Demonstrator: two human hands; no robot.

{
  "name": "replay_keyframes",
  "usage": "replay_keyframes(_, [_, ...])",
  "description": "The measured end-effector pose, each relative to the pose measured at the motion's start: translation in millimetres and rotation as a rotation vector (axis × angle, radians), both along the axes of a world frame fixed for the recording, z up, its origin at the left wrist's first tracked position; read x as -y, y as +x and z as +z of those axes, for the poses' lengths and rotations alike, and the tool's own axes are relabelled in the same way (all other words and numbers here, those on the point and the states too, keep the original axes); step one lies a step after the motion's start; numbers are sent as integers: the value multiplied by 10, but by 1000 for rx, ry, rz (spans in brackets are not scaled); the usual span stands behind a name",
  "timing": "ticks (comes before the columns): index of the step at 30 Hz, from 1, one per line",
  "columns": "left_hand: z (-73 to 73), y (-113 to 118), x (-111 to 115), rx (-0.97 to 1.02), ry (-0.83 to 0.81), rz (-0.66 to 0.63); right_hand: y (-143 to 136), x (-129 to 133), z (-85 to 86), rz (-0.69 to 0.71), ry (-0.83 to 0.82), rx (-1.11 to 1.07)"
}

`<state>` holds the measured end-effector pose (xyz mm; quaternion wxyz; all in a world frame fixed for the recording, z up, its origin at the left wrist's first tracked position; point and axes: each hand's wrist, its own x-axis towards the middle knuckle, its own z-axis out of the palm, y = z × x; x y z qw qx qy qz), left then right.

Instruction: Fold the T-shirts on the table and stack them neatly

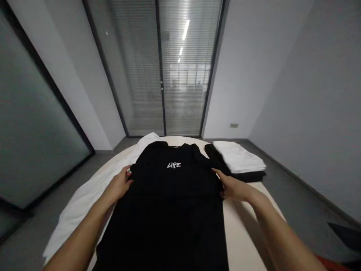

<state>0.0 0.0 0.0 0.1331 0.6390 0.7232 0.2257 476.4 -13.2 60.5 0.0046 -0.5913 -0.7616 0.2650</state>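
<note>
Black fabric fills the middle of my view: a short-sleeved T-shirt (172, 210) spread flat, front side up, on a pale, rounded surface (239, 233), with its neckline at the far end and its body running toward me past the bottom edge of the view. White lettering (173, 165) sits across the chest, below the collar. My left hand (120, 184) is at the shirt's left side near the sleeve, thumb and fingers pinching the cloth at the edge. My right hand (231, 186) is at the opposite side, just below the right sleeve, with its fingers on the black edge; whether they grip the cloth or only touch it, I cannot tell. To the left, a white garment (81, 203) lies loosely along the surface, partly under the T-shirt. To the right, beyond my right hand, a folded white garment (239, 156) rests on top of folded black garments (249, 176), the pile standing near the surface's edge. Beyond the far edge stand glass panels with blinds (186, 94) in dark frames, between grey-white walls (248, 67).
</note>
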Motion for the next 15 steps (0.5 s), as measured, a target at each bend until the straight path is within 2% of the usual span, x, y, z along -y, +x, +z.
replay_keyframes(4, [59,-5,45,-129,54,-4,72,17,36,-14,110,53])
replay_keyframes(8, [240,166,125,-210,189,-32,-36,43,134,18,235,-7])
replay_keyframes(9, [276,226,148,-196,201,-53,-83,57,158,61,204,-68])
replay_keyframes(11, [305,339,189,-155,182,-113,-188,98,189,178,42,-218])
replay_keyframes(15, [214,443,232,-131,99,-225,-424,220,173,365,-341,-439])
